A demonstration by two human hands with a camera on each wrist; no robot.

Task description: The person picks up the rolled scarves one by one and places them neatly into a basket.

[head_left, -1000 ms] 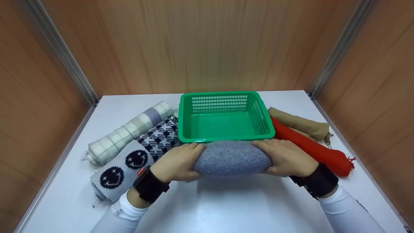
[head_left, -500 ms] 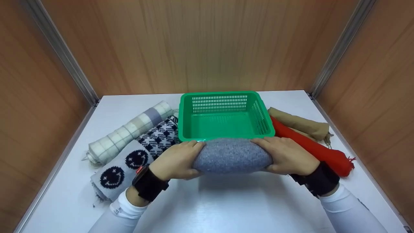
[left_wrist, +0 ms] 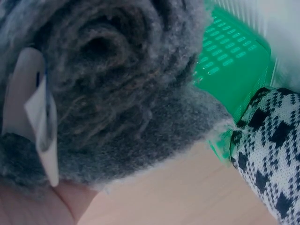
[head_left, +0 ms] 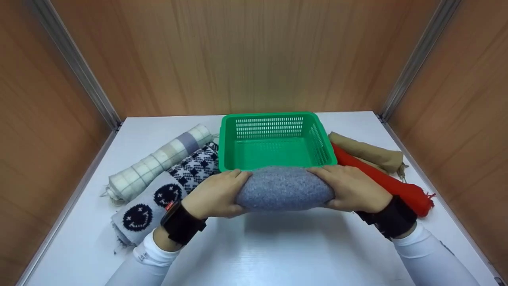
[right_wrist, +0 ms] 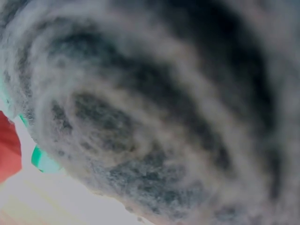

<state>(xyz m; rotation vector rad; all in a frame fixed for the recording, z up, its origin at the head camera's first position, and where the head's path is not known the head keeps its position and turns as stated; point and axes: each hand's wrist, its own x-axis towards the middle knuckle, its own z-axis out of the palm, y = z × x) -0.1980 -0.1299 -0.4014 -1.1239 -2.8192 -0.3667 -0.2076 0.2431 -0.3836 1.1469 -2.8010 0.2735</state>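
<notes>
A rolled grey woolly scarf (head_left: 285,189) is held level between both hands, above the white table and in front of the green basket (head_left: 274,153). My left hand (head_left: 216,194) grips its left end, fingers over the top and thumb on the near side. The right hand (head_left: 353,188) holds the other end in the same way. In the left wrist view the scarf's coiled end (left_wrist: 117,84) shows, with a white label (left_wrist: 44,122) hanging from it. The opposite coil (right_wrist: 108,122) fills the right wrist view, blurred. The scarf hides part of the basket's near rim.
Left of the basket lie a cream checked roll (head_left: 158,161) and a black-and-white roll with smiley faces (head_left: 166,194). To its right are a red roll (head_left: 391,184) and a tan roll (head_left: 367,151). Wood-look panels (head_left: 246,55) surround the white table (head_left: 285,254).
Both hands, still gripping the grey scarf, have shifted slightly up and toward the basket. The scarf now covers more of the near rim. The other rolls and the basket have stayed put.
</notes>
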